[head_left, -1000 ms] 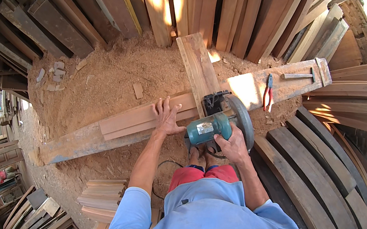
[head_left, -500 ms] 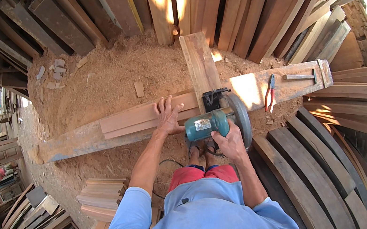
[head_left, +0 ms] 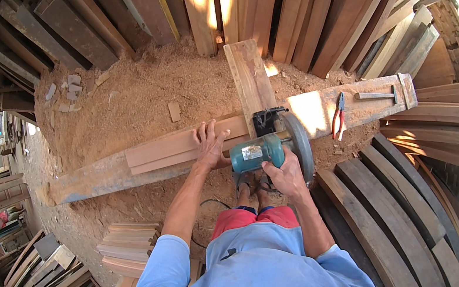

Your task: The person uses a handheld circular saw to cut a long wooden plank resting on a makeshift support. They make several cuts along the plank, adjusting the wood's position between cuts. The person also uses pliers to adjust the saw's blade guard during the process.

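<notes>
Across plank (head_left: pixel 99 180), board (head_left: pixel 248 75), end prob. under saw (head_left: pixel 258 152), pliers (head_left: pixel 340 108) & hammer (head_left: pixel 374 97) nr

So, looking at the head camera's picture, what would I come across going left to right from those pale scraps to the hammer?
Pale scraps → small loose wood piece → the person's left fingers → teal circular saw → red-handled pliers → hammer.

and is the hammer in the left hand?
No, the hammer lies on the long plank near the pliers, and the left hand rests on a reddish board.
</notes>
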Tool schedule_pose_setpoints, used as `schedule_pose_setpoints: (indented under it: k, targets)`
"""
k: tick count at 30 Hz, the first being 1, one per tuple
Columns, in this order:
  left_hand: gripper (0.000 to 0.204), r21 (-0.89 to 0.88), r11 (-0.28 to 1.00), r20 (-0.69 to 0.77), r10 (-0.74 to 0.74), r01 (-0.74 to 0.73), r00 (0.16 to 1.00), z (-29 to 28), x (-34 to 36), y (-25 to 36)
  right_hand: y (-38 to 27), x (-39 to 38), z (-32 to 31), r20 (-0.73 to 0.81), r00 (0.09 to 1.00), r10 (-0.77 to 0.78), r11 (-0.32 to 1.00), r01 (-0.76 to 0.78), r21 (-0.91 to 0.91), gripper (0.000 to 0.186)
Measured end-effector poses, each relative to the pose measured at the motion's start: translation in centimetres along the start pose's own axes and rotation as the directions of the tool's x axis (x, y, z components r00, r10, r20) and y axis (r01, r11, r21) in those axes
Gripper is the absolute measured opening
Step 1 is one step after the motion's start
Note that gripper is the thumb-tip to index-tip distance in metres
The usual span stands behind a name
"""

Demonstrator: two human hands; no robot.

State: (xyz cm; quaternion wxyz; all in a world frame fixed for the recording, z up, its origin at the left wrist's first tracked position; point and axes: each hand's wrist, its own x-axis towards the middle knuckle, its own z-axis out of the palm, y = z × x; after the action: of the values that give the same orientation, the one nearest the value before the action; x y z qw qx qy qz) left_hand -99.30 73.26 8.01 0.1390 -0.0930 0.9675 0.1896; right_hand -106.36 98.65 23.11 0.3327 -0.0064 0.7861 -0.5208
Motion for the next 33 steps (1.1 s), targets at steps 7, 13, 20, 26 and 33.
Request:
schedule_pose_setpoints:
  k: [7,13,20,26,33]
  targets:
    - [0.101,0.020,0.999,-0.044,0.048,-0.047,0.998,0.8,0.1,-0.7,0.4,1.3,0.4,-0.015,0.998,-0.062,0.998,0.062,0.007,0.035]
    - [0.101,-0.023,0.999,-0.045,0.041,-0.042,0.998,0.2,0.0,-0.4,0.3,1.9,0.4,-0.002,0.999,-0.042,0.999,0.042,0.021,0.034]
    - [0.098,-0.030,0.998,-0.068,0.047,-0.049,0.997,0.5,-0.1,-0.6,0.6,2.6,0.7,-0.011,0.998,-0.069,0.998,0.069,0.011,0.038]
    - [0.100,-0.016,0.997,-0.085,0.070,-0.071,0.994,0.8,-0.1,-0.9,0.7,3.1,0.7,-0.011,0.997,-0.076,0.996,0.077,0.039,0.045]
    - [0.101,0.015,0.998,-0.055,0.069,-0.068,0.996,0.4,-0.2,-0.8,0.8,4.2,0.8,-0.002,0.996,-0.087,0.996,0.087,0.003,0.043]
